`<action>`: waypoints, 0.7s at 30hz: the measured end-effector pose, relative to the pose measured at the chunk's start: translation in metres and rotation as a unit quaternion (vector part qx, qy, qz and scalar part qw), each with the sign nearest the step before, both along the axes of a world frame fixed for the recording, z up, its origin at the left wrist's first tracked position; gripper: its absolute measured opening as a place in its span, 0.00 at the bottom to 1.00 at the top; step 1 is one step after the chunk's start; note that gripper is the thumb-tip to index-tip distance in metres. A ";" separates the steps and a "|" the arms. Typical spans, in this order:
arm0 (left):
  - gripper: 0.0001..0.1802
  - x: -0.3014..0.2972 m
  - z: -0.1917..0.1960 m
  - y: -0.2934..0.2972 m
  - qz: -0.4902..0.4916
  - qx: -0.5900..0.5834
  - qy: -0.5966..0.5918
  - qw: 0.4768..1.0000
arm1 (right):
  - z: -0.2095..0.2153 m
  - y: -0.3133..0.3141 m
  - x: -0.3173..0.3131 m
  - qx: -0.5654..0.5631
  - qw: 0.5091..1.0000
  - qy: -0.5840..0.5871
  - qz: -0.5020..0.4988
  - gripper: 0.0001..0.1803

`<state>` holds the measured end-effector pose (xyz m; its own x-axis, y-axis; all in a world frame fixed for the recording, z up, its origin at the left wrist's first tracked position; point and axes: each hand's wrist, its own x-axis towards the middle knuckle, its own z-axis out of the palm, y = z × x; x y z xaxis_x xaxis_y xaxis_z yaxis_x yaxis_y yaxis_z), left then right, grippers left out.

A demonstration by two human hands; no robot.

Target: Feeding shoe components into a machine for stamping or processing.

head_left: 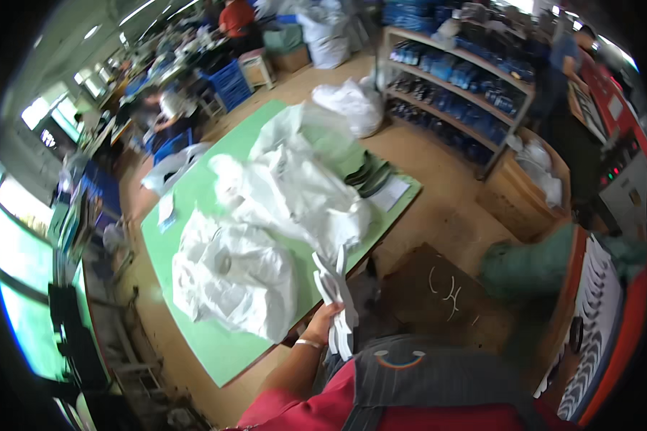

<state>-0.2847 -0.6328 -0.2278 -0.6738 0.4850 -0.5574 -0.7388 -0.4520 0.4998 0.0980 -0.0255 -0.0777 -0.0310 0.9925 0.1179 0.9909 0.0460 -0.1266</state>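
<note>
My left hand [323, 320], fingers closed round a stack of flat white shoe-sole pieces [336, 294], held upright at near edge of green desk [216, 345]; crumpled white plastic bags [266, 223] just beyond. Right hand out of view.

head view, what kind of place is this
Probably a footwear factory or workshop floor. A long green worktable is heaped with big white plastic sacks, metal shelving holds rows of blue stock, and the left hand grips a stack of flat white sole-shaped pieces.
</note>
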 end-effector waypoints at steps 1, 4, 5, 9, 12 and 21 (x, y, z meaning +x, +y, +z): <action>0.13 0.003 0.003 -0.007 0.009 0.015 -0.006 1.000 | 0.000 0.001 0.001 0.006 1.000 0.013 0.011 0.38; 0.12 0.015 0.014 -0.024 0.058 0.034 -0.041 0.997 | -0.003 0.006 0.015 0.031 0.999 0.009 -0.002 0.38; 0.13 0.015 0.017 -0.032 0.077 0.047 -0.033 0.995 | -0.005 0.007 0.017 0.036 0.999 0.004 -0.010 0.38; 0.20 0.007 0.026 -0.081 0.123 0.023 0.005 0.992 | -0.015 0.017 0.028 0.043 0.999 -0.011 -0.025 0.38; 0.22 -0.009 0.034 -0.121 0.210 -0.072 0.041 0.974 | -0.021 0.025 0.034 0.044 0.998 -0.015 -0.033 0.38; 0.13 -0.075 -0.012 -0.169 0.315 -0.027 0.021 0.948 | -0.027 0.036 0.038 0.057 0.997 -0.028 -0.039 0.38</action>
